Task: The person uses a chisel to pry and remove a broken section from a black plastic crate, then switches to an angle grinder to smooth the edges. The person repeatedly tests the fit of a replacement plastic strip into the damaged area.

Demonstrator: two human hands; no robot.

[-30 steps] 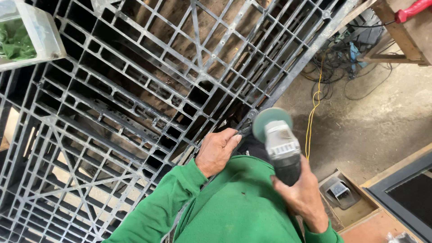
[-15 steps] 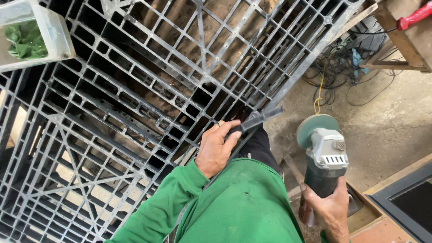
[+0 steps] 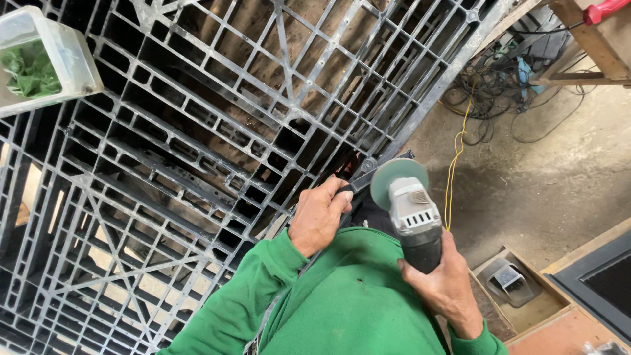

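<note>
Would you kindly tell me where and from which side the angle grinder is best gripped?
Take the angle grinder by its dark rear barrel, from behind, as the right hand does. The body narrows there into a round handle, and the disc sits at the far end, beside the left hand on the black plastic pallet.

Clear tub (image 3: 62, 49), tangled cables (image 3: 503, 98)

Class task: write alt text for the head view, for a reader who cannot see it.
A person in green sleeves holds an angle grinder in the right hand while the left hand grips the edge of a black plastic pallet. Cables lie on the concrete floor.
</note>
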